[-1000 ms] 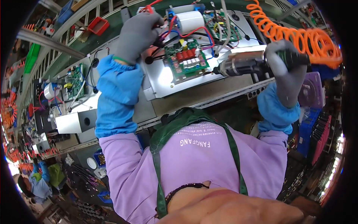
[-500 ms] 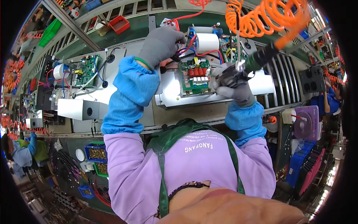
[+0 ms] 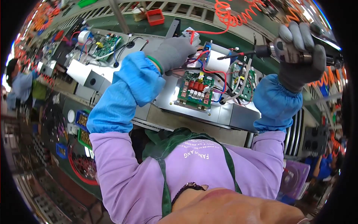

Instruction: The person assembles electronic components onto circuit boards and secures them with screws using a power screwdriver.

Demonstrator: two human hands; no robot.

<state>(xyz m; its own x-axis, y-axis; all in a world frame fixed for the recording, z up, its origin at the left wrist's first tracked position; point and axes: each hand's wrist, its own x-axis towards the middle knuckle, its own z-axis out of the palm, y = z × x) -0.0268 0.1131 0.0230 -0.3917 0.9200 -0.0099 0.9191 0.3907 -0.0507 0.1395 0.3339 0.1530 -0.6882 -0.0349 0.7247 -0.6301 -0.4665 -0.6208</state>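
My left hand, in a grey glove, is closed at the left side of an open metal-cased electronic unit. Red and purple wires run in under its fingers, but whatever they grip is hidden. My right hand, also gloved, is wrapped round a power screwdriver raised over the unit's right side. Its thin bit points left, in front of a white cylinder. A green circuit board with red and white parts lies in the case near me. Another green board is at its right.
A similar open unit stands on the left of the bench. Behind are a red bin and coiled orange hoses. Bins of small brass-coloured parts sit lower left. Black-finned metal is at right; co-workers are farther off.
My right hand has lifted the screwdriver off the circuit board, up and to the right. My left hand stays by the wires. The whole view has turned and shifted.
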